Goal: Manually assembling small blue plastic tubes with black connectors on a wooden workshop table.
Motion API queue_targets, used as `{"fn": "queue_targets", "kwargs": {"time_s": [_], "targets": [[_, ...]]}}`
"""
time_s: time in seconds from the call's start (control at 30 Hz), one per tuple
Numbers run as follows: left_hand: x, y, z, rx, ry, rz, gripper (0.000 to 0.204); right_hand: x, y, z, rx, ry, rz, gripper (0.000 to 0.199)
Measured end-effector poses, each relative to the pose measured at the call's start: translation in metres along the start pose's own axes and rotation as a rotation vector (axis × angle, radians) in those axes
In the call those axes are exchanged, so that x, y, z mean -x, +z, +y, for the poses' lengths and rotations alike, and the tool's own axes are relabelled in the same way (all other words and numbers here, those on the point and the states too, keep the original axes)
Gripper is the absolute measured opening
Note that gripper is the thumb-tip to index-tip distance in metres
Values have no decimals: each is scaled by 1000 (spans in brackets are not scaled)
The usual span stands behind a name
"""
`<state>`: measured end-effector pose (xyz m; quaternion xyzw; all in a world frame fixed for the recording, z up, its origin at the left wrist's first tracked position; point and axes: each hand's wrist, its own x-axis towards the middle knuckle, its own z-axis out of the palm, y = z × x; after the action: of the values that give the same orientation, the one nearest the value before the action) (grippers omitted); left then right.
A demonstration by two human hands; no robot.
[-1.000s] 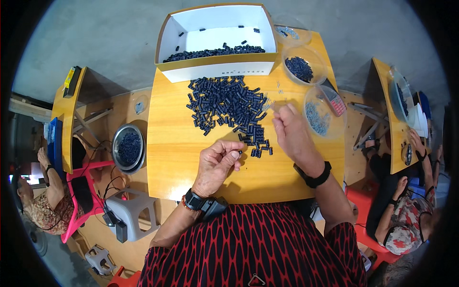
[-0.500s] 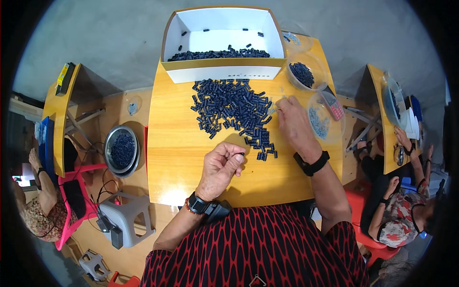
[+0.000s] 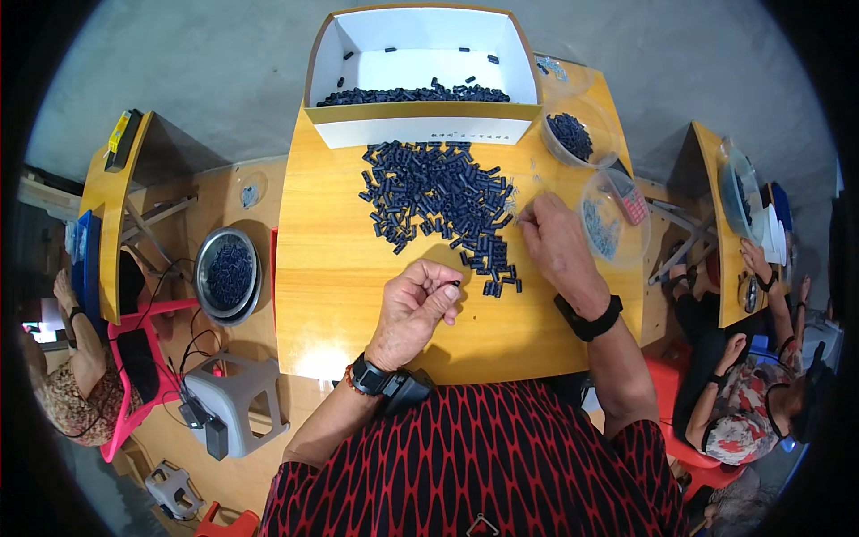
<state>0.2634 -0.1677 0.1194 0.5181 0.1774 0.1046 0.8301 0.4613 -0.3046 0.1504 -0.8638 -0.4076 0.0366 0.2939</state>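
Between the thumb and fingers of my left hand (image 3: 414, 307) is a small black cylindrical piece (image 3: 455, 284), its end sticking out. My right hand (image 3: 557, 243) rests at the right edge of a heap of similar black pieces (image 3: 429, 188) on the yellow table, fingertips down and pressed together. Anything in that pinch is too small to make out. A few thin metal bits (image 3: 538, 168) lie just beyond those fingers. To the right of this hand stands a clear round bowl (image 3: 586, 201) of small silvery pieces.
At the table's far side stands an open white box (image 3: 420, 132) of black pieces. Clear bowls (image 3: 604, 116) and a pink calculator (image 3: 633, 208) line the right edge. A metal basin (image 3: 204, 268) and grey stool (image 3: 234, 412) are on the left. People sit at tables either side.
My right hand has drawn slightly nearer, away from the thin metal bits. The left hand keeps its black piece in nearly the same spot. The view has shifted slightly.
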Motion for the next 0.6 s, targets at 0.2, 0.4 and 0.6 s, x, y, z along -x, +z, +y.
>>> {"fn": "queue_targets", "kwargs": {"time_s": [0.2,0.4,0.6], "targets": [[-1,1,0,9,-18,2,11,7,-3,0,-47,-11,-53,7],[0,2,2,-1,-20,10,9,12,-4,3,-167,51,-14,8],[-1,3,0,24,-9,47,14,21,-5,0,-267,126,-21,9]]}}
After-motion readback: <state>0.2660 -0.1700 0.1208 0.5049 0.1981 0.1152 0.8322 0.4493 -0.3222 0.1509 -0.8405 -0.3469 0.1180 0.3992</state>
